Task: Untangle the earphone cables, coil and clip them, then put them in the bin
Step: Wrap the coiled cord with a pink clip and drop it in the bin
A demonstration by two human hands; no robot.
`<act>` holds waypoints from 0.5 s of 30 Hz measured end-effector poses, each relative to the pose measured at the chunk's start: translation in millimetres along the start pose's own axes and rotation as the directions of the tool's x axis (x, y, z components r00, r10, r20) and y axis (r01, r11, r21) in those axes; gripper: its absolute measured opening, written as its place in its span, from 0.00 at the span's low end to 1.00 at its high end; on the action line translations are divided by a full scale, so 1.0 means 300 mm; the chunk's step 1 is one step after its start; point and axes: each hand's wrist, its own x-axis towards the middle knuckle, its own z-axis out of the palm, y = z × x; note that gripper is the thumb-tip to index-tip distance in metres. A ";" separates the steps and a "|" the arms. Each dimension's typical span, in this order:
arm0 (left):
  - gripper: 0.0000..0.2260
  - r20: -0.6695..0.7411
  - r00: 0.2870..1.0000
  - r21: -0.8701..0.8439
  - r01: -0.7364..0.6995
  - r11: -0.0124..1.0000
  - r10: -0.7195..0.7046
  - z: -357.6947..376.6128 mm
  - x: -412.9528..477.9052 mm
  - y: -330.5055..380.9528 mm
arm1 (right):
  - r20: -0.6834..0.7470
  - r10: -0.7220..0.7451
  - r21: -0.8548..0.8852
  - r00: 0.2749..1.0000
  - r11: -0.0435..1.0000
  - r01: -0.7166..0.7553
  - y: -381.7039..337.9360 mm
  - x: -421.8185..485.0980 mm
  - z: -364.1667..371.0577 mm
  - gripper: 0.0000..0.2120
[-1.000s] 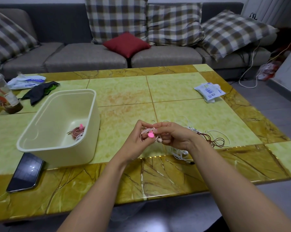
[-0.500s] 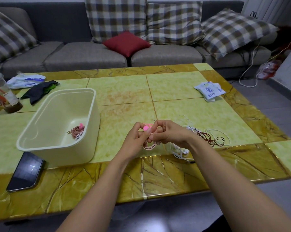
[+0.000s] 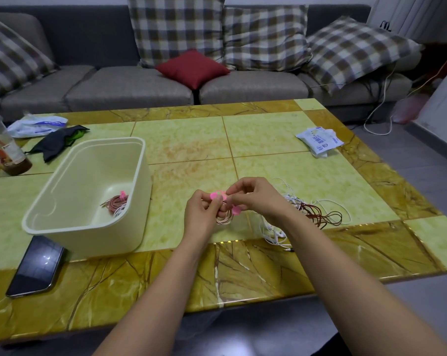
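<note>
Both hands meet above the table's middle front. My left hand (image 3: 201,214) grips a small coil of pale pink earphone cable (image 3: 223,219) that hangs below the fingers. My right hand (image 3: 255,197) pinches a pink clip (image 3: 216,195) at the top of that coil; a second pink piece (image 3: 236,210) shows under the right fingers. To the right lies a tangle of white and dark red earphone cables (image 3: 314,214) on the table. The cream bin (image 3: 63,222) stands at left with one clipped coil (image 3: 117,202) inside.
A black phone (image 3: 36,265) lies by the bin's near corner. A drink cup (image 3: 4,147), a dark cloth (image 3: 58,141) and a white packet (image 3: 37,124) sit at far left. Another white packet (image 3: 320,138) lies at far right. A sofa with cushions stands behind the table.
The coil turned from in front of my fingers to hanging below them. The pink clip rose to the top between both hands' fingertips. The hands stayed in place.
</note>
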 end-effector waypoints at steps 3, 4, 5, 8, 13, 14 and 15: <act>0.07 -0.055 0.998 -0.042 0.007 0.999 -0.009 -0.007 -0.001 0.000 | 0.028 -0.012 0.036 1.000 0.999 0.011 0.006 0.007 -0.006 0.07; 0.07 -0.067 0.998 -0.032 0.003 0.999 -0.005 -0.009 -0.001 -0.003 | 0.028 -0.019 0.001 0.999 1.000 0.019 0.011 0.010 -0.007 0.08; 0.07 -0.075 0.997 -0.019 -0.001 1.000 0.000 -0.011 -0.002 -0.005 | 0.020 -0.023 -0.037 1.000 0.999 0.024 0.020 0.012 -0.003 0.09; 0.09 -0.070 0.997 0.014 -0.013 1.000 0.014 -0.011 -0.004 -0.008 | -0.039 -0.041 -0.057 0.998 0.998 0.039 0.040 0.016 0.021 0.11; 0.09 -0.027 0.996 0.006 -0.083 0.997 0.083 0.001 -0.015 0.005 | -0.115 -0.092 -0.097 0.989 0.992 0.081 0.058 0.026 0.034 0.16; 0.08 -0.015 0.995 0.000 -0.100 0.995 0.100 0.001 -0.018 0.009 | -0.119 -0.111 -0.152 0.987 0.984 0.092 0.062 0.027 0.029 0.17; 0.08 -0.003 0.993 -0.004 -0.116 0.993 0.116 0.001 -0.020 0.013 | -0.103 -0.123 -0.190 0.987 0.977 0.102 0.067 0.027 0.025 0.18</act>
